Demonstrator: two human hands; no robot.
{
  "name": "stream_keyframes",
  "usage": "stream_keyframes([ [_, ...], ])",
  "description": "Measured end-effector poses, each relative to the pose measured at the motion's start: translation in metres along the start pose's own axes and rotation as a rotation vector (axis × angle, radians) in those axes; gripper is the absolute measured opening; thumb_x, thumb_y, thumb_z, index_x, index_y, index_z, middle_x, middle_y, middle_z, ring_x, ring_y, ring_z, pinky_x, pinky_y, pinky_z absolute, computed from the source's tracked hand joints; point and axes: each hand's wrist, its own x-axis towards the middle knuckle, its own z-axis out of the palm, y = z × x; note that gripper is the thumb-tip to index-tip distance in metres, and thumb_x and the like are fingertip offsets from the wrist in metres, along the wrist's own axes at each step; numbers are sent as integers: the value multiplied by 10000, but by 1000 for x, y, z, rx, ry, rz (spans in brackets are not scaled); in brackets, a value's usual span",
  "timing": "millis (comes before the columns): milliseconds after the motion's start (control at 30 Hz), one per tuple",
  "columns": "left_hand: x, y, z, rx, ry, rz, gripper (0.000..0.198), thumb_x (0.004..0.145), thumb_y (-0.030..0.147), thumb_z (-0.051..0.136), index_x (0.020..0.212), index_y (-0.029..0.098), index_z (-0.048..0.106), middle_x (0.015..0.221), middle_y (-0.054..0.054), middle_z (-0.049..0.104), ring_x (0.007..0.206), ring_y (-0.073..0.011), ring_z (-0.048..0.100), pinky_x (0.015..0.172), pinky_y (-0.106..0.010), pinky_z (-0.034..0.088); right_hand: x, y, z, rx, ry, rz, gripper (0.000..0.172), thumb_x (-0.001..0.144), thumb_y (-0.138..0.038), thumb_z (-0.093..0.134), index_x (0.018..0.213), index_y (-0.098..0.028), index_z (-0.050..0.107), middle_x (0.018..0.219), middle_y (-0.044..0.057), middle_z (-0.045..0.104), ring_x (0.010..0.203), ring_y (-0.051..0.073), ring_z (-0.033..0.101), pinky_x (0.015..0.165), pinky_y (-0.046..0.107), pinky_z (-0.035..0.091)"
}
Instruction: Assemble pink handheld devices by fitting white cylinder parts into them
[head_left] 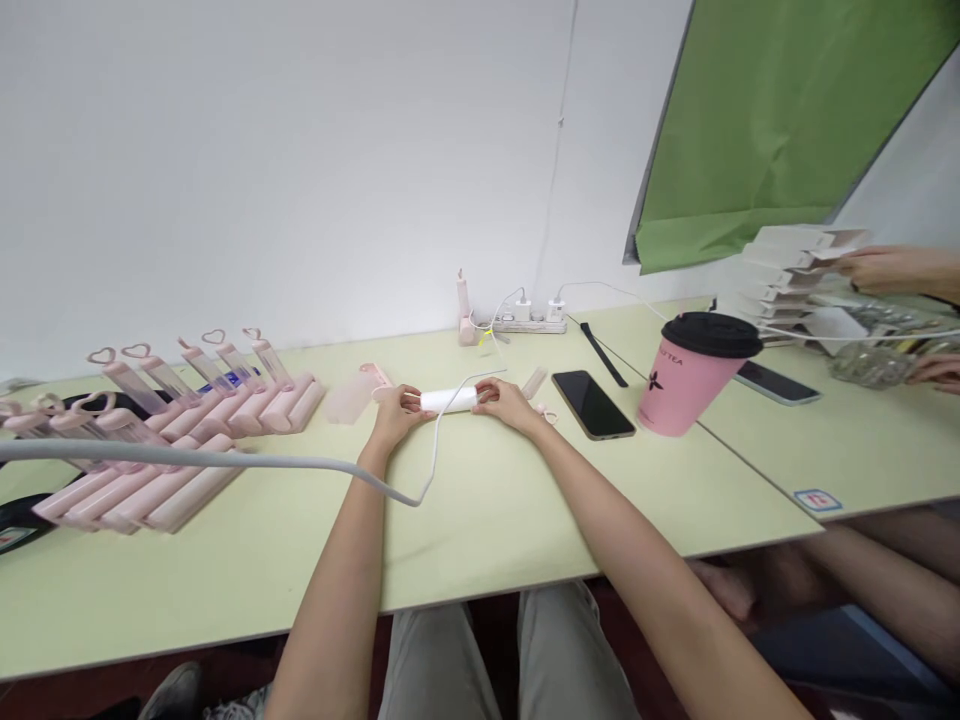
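Note:
A white cylinder (459,401) lies crosswise just above the tabletop or on it; I cannot tell which. My left hand (399,412) grips its left end, while my right hand (508,402) has its fingers closed on the right end. Across the cylinder, in front of it, passes a white cable (433,462). Beside my left hand are a translucent pink sheet-like piece (349,398) and a small pink part (377,375). Near my right hand lie a clear pinkish tube (534,383) and a pink loop (550,415).
Rows of pink cylindrical items with heart-shaped loops (225,400) lie at left. A phone (592,404), black strap (604,354) and pink lidded cup (686,385) stand or lie at right. A power strip (529,325) is by the wall. Another person's hand (874,268) touches white boxes (787,262).

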Motion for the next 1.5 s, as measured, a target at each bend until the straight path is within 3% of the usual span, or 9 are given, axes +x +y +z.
stream_keyframes([
  [233,0,-1,1,-5,-70,26,486,494,395,749,871,173,539,741,-17,586,701,-146,570,671,-299,472,4,9,-2,120,12,48,485,480,-245,792,909,-146,589,765,5,641,710,118,598,702,256,480],
  [367,0,-2,0,-9,-68,27,485,495,402,745,871,178,536,733,-9,588,684,-139,564,654,-286,469,3,8,-1,58,38,64,466,473,-251,795,887,-155,602,759,0,642,698,120,596,689,256,476],
  [533,-1,0,1,39,-44,36,384,524,421,719,736,174,516,666,4,565,645,-133,550,627,-272,450,0,0,-1,-2,47,70,446,487,-246,790,884,-158,607,745,-2,640,695,122,592,691,260,472],
  [667,0,1,3,-18,-33,1,495,480,435,742,841,184,514,755,-10,608,650,-128,566,643,-274,456,-2,0,-1,2,50,62,441,498,-253,786,886,-160,599,762,2,641,700,121,593,692,258,472],
  [900,-1,3,2,-4,-52,-3,511,510,425,727,920,203,517,812,-23,637,664,-130,578,679,-283,467,-2,0,-1,-5,54,58,431,511,-262,778,882,-166,581,809,8,632,712,116,581,698,256,463],
  [1300,0,-4,-6,30,-132,36,511,507,438,744,920,209,548,754,3,610,658,-122,564,684,-264,453,-6,-2,-9,29,-89,-21,433,514,-289,772,877,-181,563,820,-12,616,763,115,575,727,247,460],
  [1500,-2,-2,-6,5,-135,16,528,501,462,747,906,195,538,693,14,584,645,-121,555,641,-242,436,-3,-1,-7,-37,-9,48,506,491,-340,789,897,-148,557,785,15,628,730,131,582,710,265,466],
])
